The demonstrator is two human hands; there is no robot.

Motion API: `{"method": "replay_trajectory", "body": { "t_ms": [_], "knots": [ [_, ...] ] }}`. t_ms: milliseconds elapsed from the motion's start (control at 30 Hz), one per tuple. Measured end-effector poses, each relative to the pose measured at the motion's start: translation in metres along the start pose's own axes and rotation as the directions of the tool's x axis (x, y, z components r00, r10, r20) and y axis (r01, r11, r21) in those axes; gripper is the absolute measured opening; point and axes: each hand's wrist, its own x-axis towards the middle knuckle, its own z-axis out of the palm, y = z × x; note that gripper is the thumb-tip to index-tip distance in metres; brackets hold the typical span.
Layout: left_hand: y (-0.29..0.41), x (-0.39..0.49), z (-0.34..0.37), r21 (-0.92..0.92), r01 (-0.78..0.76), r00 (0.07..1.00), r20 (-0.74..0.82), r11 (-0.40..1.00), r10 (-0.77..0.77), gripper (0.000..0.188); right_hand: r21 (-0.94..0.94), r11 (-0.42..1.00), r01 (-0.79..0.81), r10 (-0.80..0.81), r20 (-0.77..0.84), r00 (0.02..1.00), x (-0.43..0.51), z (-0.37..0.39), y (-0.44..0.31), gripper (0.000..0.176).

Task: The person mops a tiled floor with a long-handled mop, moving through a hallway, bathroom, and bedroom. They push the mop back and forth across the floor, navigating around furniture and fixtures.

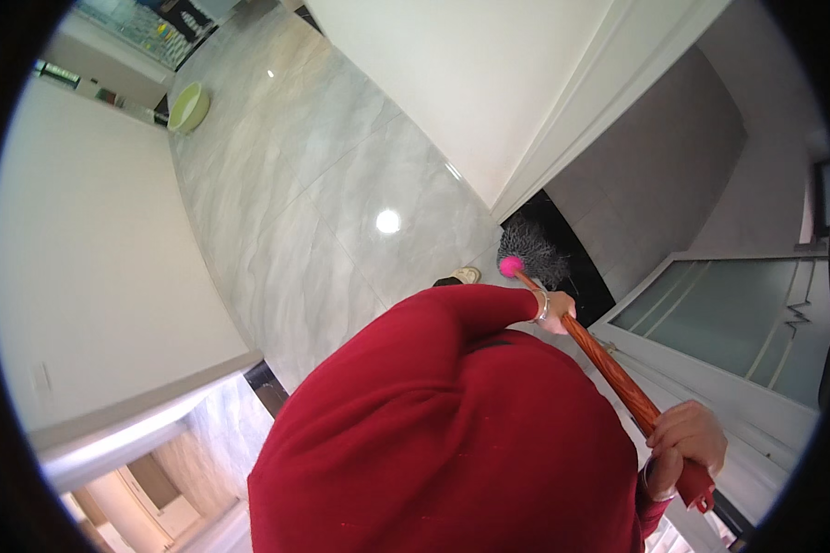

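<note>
A mop with a wood-patterned handle (617, 377) slants from the lower right up to the doorway. Its shaggy grey head (534, 252), joined by a pink round connector (511, 267), rests on the black threshold and the edge of the tiled floor. My left hand (559, 312), with a bracelet at the wrist, grips the lower part of the handle. Near the handle's top end, by its hanging loop, my right hand (688, 437) is closed round it. A light-coloured shoe (467, 275) shows just left of the mop head.
White walls (456, 76) border the glossy tiled floor (304, 200). A glazed door (712, 311) stands at the right beside the grey-floored room. A green basin (189, 108) lies by the far left wall. Another person's dark-clad legs (187, 17) show at the top left.
</note>
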Motion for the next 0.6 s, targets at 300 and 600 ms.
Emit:
{"method": "replay_trajectory", "body": {
  "t_ms": [300, 600],
  "knots": [
    [-0.023, -0.001, 0.017, 0.151, 0.123, 0.981, -0.168, 0.981, -0.097, 0.018, 0.172, 0.984, 0.04, -0.052, 0.068, 0.996, -0.034, -0.044, 0.053, 0.016],
    [-0.062, 0.0, 0.02, 0.244, 0.206, 0.977, -0.098, 0.948, -0.187, 0.02, 0.176, 0.984, 0.002, 0.019, -0.121, 0.993, -0.103, -0.048, 0.097, 0.013]
  ]
}}
